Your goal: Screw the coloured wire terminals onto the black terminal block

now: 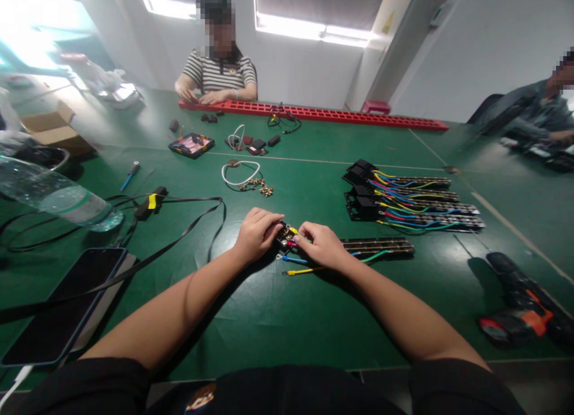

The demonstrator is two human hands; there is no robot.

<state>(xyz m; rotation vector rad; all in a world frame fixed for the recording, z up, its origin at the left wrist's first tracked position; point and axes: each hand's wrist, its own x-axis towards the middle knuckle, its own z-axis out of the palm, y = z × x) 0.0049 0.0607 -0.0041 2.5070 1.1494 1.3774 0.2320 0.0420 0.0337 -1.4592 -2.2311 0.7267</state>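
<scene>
1. Probably light and rigid, the black terminal block (285, 234) sits on the green table (251, 325) between the person's 2 hands. A long black strip (390, 247) stretches away to its right; any join between the 2 is covered.

2. The left hand (258, 238) has a narrow grip, thumb and fingers about the block's left end. The right hand (323, 246) is drawn in on the coloured leads (294, 231), thumb facing fingers; which 1 is pinched, I cannot tell.

3. Hard plastic seems likely for the block, so its side edges should make the best hold, leaving the metal contacts uncovered. Lifted alone, it might drag on the strip.

4. Bendy and a little springy, by their look, the leads would be best taken just behind their metal ends. A blue lead (293, 259) and a yellow lead (302, 272) have ends lying apart from the block, on the person's side.

5. Brass-coloured pieces (265, 190) form a loose, glinting heap beyond the left hand; they look slippery and easily scattered.

6. Similar assemblies (359, 203) lie rightward, with boxy matt ends and slim strips. The tabletop is smooth, with a soft sheen.
</scene>
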